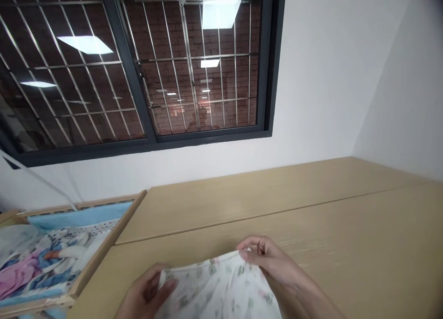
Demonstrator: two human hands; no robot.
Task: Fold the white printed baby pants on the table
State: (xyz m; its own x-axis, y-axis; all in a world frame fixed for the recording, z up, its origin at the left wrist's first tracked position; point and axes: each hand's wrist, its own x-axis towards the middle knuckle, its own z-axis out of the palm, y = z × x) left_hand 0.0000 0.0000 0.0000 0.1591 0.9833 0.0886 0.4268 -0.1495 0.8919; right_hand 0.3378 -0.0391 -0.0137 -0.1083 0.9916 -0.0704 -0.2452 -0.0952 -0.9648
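Holding a white floral cloth (221, 286) by its upper edge at six o'clock, over the tan worktop (346, 231). Gripping one corner at seven with the left hand (147, 291), fingers closed on it; pinching the other near five between thumb and fingers of the right hand (273, 262). Lying at eight o'clock, crumpled fabrics (51, 259) inside a wooden-railed cot (125, 219).

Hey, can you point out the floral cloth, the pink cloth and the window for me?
Floral cloth (221, 282): head view, on the middle of its visible part.
Pink cloth (20, 275): head view, on its crumpled middle.
Window (129, 60): head view, on the dark upright between its panes.
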